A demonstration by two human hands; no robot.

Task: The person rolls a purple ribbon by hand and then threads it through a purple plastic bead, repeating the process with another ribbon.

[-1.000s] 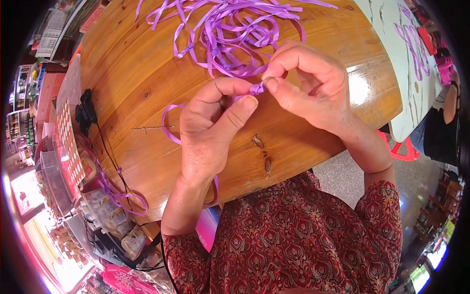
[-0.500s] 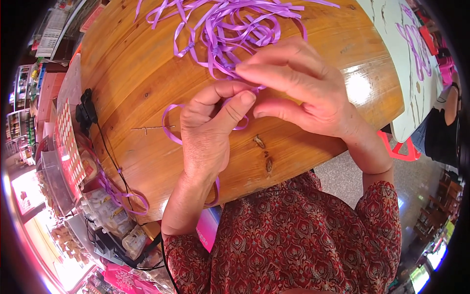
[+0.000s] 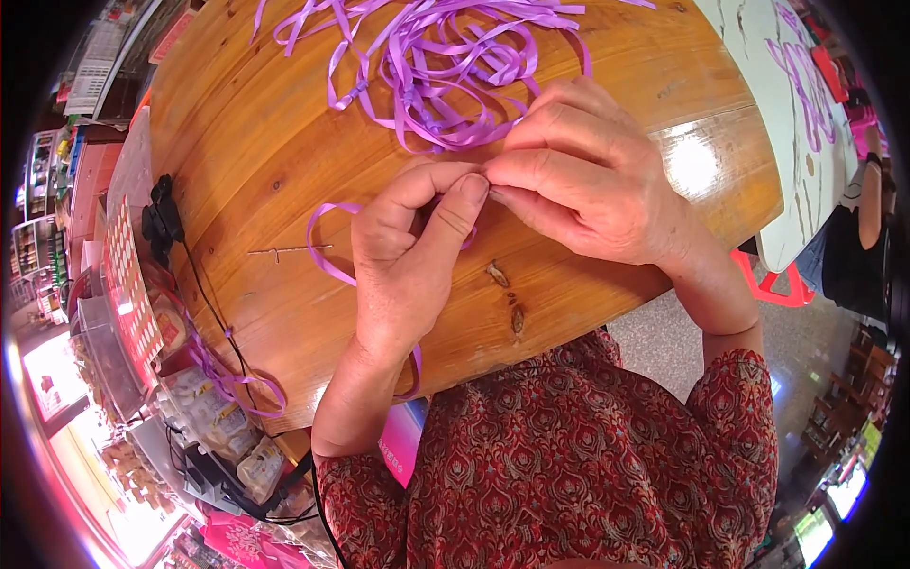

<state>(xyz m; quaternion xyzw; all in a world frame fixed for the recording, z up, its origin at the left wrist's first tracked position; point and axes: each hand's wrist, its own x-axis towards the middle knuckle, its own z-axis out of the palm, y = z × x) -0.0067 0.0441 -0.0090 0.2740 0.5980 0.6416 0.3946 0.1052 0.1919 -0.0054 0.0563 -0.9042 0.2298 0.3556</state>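
Over the wooden table (image 3: 256, 322), my left hand (image 3: 408, 242) pinches a narrow purple ribbon (image 3: 327, 265) between thumb and forefinger. The ribbon loops out beside that hand, and a piece of it shows below my wrist near the table edge. My right hand (image 3: 592, 180) is closed too, its thumb and fingertips meeting the left ones at the same spot. The bit of ribbon between the fingertips is hidden. Just beyond my hands lies a tangled heap of purple ribbons (image 3: 417, 100) with small knots in them.
A thin metal hook-like tool (image 3: 289, 250) lies left of my hands. Farther left sit a black clip-like device (image 3: 163, 223) with a cable and more purple ribbon (image 3: 270, 406) at the edge. A white marbled table (image 3: 758, 104) adjoins at right, with a red stool (image 3: 779, 287) below and another person beyond.
My right hand's fingers were apart and have come together, moving in against the left fingertips. The left hand has stayed nearly in place.
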